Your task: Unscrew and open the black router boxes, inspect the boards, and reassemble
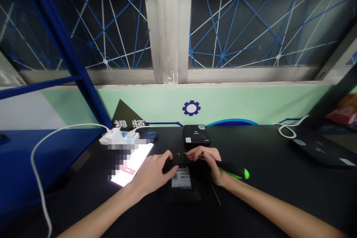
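- The left hand [152, 173] sits just left of the frame's centre. Its fingers are curled over the far left edge of a black device [182, 187] and the thumb is pressed on the top face, so it grips that corner.
- The black device lies flat on the black table [279, 189], low in the middle of the frame. A white label [181, 177] faces up on it, just beside the left thumb.
- The right hand [208, 161] is just right of centre, with its fingers closed around a screwdriver [232, 170].
- The screwdriver has a black handle with a bright green strip and a green end cap, and the cap points toward the right of the frame.
- The screwdriver's thin shaft runs left from the fingertips toward the device's far edge. Dark on dark, it seems to meet the casing, but I cannot tell for sure.
- A lit phone [131, 167] lies screen up left of the left hand, close to the wrist.
- Behind the phone, a white power strip [119, 137] has plugs in it, and a white cable [39, 163] loops off to the lower left.
- A second black box [196, 135] stands beyond both hands, near the wall and apart from them.
- At the right of the frame is a flat black unit [320, 148], with a coiled white cord [288, 128] beside it.
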Tool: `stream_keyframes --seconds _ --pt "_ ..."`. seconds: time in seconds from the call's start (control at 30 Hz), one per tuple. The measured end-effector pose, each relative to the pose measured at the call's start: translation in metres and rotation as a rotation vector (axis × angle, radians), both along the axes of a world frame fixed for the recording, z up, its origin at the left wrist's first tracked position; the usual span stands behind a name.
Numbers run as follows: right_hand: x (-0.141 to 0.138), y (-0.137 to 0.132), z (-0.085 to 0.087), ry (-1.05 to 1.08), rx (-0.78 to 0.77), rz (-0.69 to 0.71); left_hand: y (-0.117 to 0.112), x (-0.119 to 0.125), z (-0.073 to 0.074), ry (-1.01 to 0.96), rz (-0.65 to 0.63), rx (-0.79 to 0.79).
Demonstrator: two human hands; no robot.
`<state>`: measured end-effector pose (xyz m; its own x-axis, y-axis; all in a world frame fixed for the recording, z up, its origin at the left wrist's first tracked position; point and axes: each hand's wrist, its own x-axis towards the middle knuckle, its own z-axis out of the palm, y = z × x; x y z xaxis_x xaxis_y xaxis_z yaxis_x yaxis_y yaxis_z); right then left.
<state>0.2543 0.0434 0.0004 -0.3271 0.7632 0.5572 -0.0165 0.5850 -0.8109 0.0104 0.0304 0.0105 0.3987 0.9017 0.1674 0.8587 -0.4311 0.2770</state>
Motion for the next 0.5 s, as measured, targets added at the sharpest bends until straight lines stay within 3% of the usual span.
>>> stream_keyframes --seconds 0.23,0.5 --pt "-0.0055 -0.0020 0.0108 -0.077 0.105 -0.125 -0.0009 0.0016 0.0008 0.020 0.049 -0.040" --pt "-0.0058 -0.0001 0.0087 -0.153 0.145 -0.090 0.0007 0.0055 0.0005 0.057 0.096 -0.040"
